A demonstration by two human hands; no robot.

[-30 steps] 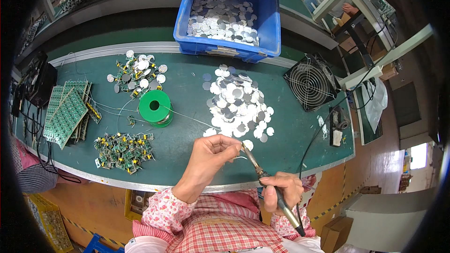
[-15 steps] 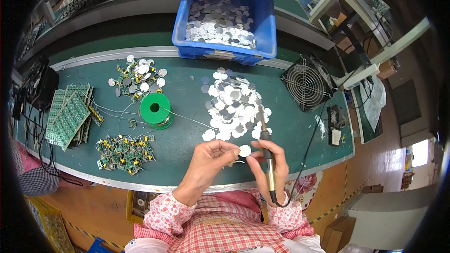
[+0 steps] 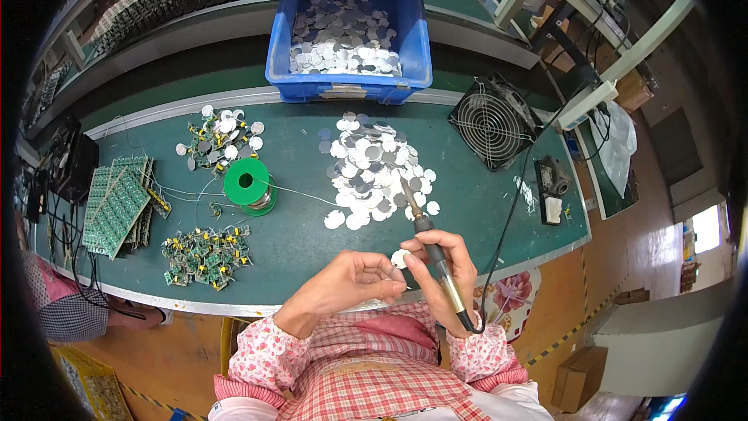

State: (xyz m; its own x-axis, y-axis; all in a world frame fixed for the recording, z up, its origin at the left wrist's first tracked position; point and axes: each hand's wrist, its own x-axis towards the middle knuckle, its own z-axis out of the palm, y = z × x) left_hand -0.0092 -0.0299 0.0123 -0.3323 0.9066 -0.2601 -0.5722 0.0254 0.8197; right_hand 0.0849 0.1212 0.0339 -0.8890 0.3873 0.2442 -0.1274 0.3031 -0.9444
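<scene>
My right hand grips a soldering iron, its tip pointing up and away toward the discs. The thumb and a finger of that hand also pinch a small round white disc. Just left of it, my left hand has thumb and fingers drawn together close to the disc; what they pinch, if anything, is too small to make out. Beyond both hands lies a loose heap of white and grey discs. A green spool of solder wire stands to the left, its wire trailing toward the heap.
Small circuit boards with yellow parts lie at left, below a pile of boards with discs. Green board panels are stacked far left. A blue bin of discs stands behind. At right are a fan and an iron stand.
My left fingers have come off the white disc and sit slightly lower beside it. The disc now rests in my right fingers. The whole view has shifted a little.
</scene>
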